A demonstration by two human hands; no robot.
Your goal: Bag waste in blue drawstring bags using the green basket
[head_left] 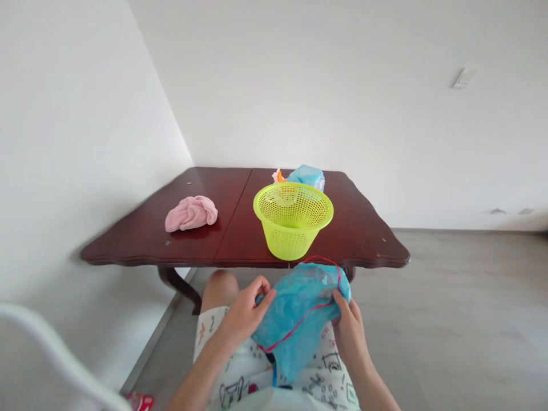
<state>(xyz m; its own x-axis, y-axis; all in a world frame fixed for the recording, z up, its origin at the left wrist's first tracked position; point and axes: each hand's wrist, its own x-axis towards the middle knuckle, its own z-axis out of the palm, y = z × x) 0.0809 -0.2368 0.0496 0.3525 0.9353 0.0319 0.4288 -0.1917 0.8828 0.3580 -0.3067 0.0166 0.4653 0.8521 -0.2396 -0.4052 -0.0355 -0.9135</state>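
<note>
A blue plastic bag (297, 317) with a red drawstring lies over my lap. My left hand (246, 311) pinches its left edge with closed fingers. My right hand (349, 325) grips its right edge, thumb on top. The bag's mouth points up toward the table edge. Just beyond it stands a lime green perforated basket (293, 220) on the dark wooden table (240, 242).
A crumpled pink cloth (191, 213) lies on the table's left half. Behind the basket sit another blue bag (307, 175) and something orange (278, 175). White walls close in at left and back. A white chair edge (51, 354) is at lower left.
</note>
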